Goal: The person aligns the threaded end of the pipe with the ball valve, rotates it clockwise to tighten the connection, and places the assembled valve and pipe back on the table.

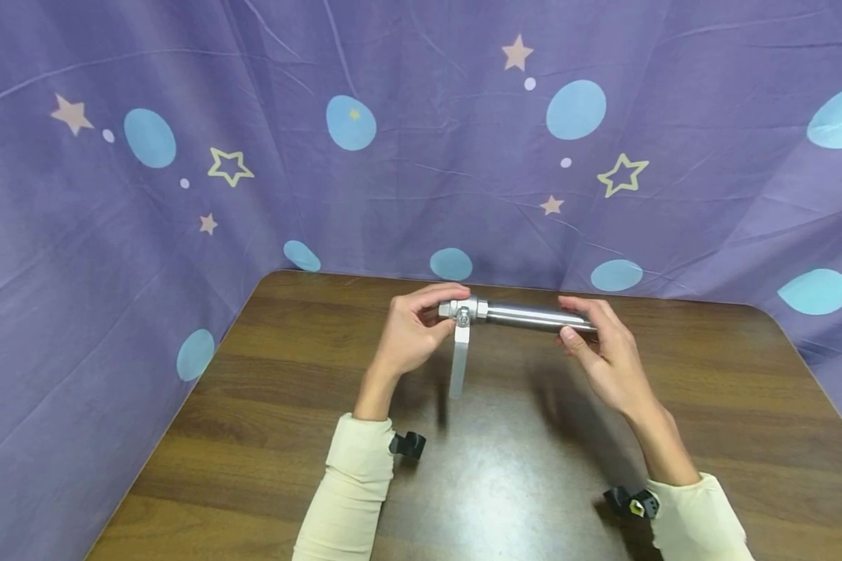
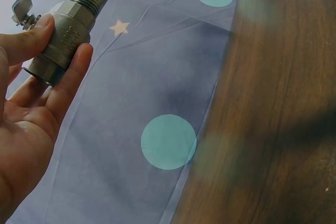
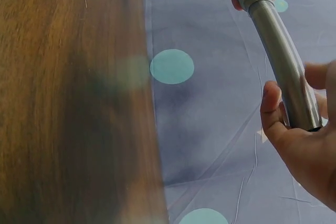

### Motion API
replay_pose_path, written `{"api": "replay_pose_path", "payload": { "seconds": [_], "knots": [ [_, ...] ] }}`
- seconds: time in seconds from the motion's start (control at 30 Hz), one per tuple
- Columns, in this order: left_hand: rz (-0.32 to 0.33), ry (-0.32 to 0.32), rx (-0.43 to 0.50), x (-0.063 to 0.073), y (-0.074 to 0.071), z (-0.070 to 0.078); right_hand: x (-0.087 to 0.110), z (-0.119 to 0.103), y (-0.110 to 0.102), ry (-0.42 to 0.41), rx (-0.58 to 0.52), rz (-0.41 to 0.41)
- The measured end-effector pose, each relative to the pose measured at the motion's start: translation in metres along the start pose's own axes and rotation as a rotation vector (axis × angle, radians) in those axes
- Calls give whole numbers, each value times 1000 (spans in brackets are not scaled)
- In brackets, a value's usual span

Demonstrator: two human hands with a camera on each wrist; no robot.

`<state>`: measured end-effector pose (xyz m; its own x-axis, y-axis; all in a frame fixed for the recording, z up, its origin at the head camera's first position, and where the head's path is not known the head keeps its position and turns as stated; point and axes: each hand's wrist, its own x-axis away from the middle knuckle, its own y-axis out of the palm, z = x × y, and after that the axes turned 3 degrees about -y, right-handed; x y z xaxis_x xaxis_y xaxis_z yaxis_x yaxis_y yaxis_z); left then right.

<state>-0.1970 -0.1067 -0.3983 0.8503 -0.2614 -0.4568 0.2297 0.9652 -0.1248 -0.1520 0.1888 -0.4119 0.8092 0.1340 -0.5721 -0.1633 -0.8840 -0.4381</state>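
From where I sit, the first risk lies at the left hand [image 1: 410,335]: it holds the valve [image 1: 472,309] near one end, so I judge a twist could make the body turn in that pinch. The lever [image 1: 459,362] juts out from the valve and could knock a wrist or the table [image 1: 252,452] if everything rolled. At the joint, threads [image 2: 86,1] show between valve and pipe [image 1: 526,315]; were they poorly seated, the pipe might sag or part. At the far right, the smooth pipe could slide out of the right hand [image 1: 613,358] if that hold is slack, and drop, since the whole piece is held up over the table.

Now the fingers. On the left, thumb and fingers close on the valve from opposite sides, opened only as wide as its body. On the right, they curve round the pipe's free end, spread about its thickness; I cannot tell how firmly they press.
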Motion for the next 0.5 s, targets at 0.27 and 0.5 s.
{"api": "replay_pose_path", "payload": {
  "seconds": [0.27,0.5],
  "knots": [
    [8,-14,6,0,-2,2,1,2,0,-60,-26,-28],
    [11,-20,7,0,-3,2,-1,2,2,-85,-46,18]
  ]
}}
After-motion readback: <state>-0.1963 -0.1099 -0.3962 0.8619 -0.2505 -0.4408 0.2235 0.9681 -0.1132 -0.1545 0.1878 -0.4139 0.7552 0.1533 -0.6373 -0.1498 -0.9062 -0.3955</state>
